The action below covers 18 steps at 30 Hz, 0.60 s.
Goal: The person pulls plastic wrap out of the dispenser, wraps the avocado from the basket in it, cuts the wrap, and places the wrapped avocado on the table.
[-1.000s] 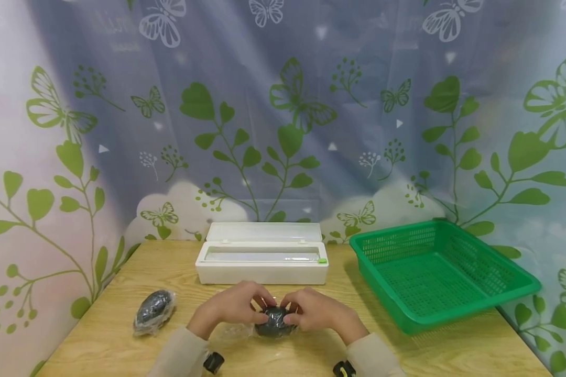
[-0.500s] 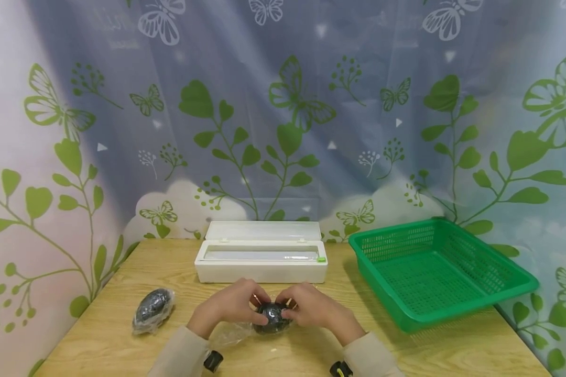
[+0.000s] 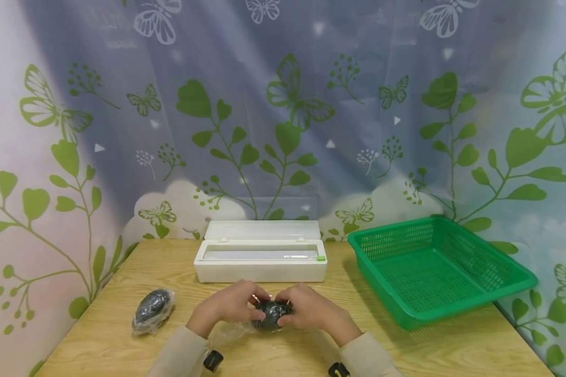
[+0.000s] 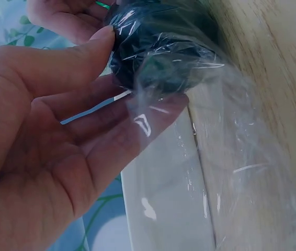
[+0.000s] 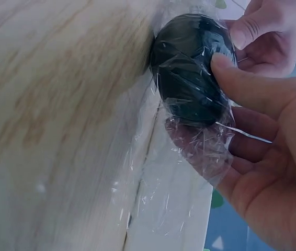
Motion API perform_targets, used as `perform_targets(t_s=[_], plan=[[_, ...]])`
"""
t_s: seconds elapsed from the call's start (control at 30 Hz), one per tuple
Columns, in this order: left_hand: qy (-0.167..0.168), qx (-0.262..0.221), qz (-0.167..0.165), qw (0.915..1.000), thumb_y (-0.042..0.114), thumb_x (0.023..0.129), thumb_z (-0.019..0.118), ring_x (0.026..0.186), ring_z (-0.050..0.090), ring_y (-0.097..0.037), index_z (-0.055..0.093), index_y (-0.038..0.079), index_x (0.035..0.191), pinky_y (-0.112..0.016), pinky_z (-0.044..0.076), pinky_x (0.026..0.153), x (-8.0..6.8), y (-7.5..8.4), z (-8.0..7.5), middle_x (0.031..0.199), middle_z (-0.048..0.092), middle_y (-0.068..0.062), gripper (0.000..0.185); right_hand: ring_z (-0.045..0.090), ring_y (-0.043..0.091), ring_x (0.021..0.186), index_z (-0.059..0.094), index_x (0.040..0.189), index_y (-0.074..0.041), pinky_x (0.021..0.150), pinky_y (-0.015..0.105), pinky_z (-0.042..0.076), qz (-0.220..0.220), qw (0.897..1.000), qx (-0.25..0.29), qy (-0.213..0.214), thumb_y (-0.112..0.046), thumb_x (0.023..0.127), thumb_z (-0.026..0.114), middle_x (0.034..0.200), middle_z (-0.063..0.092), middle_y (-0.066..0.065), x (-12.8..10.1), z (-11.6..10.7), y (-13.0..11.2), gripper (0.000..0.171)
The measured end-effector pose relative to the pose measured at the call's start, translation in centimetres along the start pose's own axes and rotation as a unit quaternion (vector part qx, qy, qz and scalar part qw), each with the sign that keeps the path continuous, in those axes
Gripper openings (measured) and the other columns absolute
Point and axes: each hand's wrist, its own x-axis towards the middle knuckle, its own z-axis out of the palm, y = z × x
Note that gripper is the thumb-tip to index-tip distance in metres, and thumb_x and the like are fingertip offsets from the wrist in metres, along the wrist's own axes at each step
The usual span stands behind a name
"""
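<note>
- Both hands hold one dark avocado (image 3: 271,314), partly covered with clear cling film (image 3: 233,331). It sits low over the front middle of the wooden table (image 3: 113,345), just before the white film dispenser box (image 3: 260,260).
- The left hand (image 3: 231,309) is clamped on the avocado: the thumb presses on its top and the fingers curl under it, with film lying over them.
- The right hand (image 3: 313,311) grips the other side in the same way, thumb on the film and fingers below.
- Possible trouble, as I judge it: the film is thin and stretched, so a strong pull from the fingers could tear it or let it stick to itself in folds.
- The smooth round fruit could also slip out between the thumbs and roll on the table, if one hand lets go while the loose tail of the film is not yet closed.
- The head view shows the surroundings: a second wrapped avocado (image 3: 153,309) well apart on the left, and a green plastic basket (image 3: 500,293) on the right.
- The left wrist view (image 4: 163,47) and the right wrist view (image 5: 195,68) show what the head view cannot: wrinkles in the film, the loose sheet hanging toward the table, and the thumb of each hand on the fruit.
</note>
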Motion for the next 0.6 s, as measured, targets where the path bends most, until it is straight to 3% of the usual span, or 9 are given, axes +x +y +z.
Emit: perform_targets(t_s=[0.27, 0.43, 0.6], plan=[[-0.016, -0.001, 0.001, 0.9999, 0.006, 0.094, 0.073, 0.112, 0.071, -0.032, 0.072, 0.001, 0.124, -0.036, 0.061, 0.093, 0.13, -0.36, 0.12, 0.123, 0.073, -0.013, 0.030, 0.059, -0.001, 0.080, 0.076, 0.109, -0.006, 0.074, 0.015, 0.050, 0.015, 1.000, 0.019, -0.010, -0.018, 0.091, 0.081, 0.099, 0.077, 0.000, -0.08, -0.16, -0.07, 0.023], [-0.022, -0.012, -0.002, 0.9997, 0.007, 0.097, 0.070, 0.116, 0.070, -0.033, 0.070, 0.001, 0.127, -0.041, 0.060, 0.097, 0.23, -0.35, 0.10, 0.127, 0.072, -0.014, 0.031, 0.055, -0.003, 0.076, 0.075, 0.111, -0.004, 0.070, 0.016, 0.048, 0.013, 0.999, 0.023, -0.017, -0.017, 0.093, 0.078, 0.099, 0.077, 0.001, -0.20, -0.30, -0.03, 0.022], [-0.004, -0.019, 0.006, 0.9998, 0.008, 0.097, 0.069, 0.114, 0.070, -0.036, 0.070, -0.001, 0.127, -0.046, 0.060, 0.096, 0.12, 0.01, 0.07, 0.128, 0.071, -0.016, 0.031, 0.055, -0.003, 0.076, 0.075, 0.114, -0.002, 0.069, 0.016, 0.049, 0.015, 0.999, 0.027, -0.023, -0.016, 0.095, 0.075, 0.102, 0.078, 0.004, -0.35, -0.28, 0.12, 0.023]])
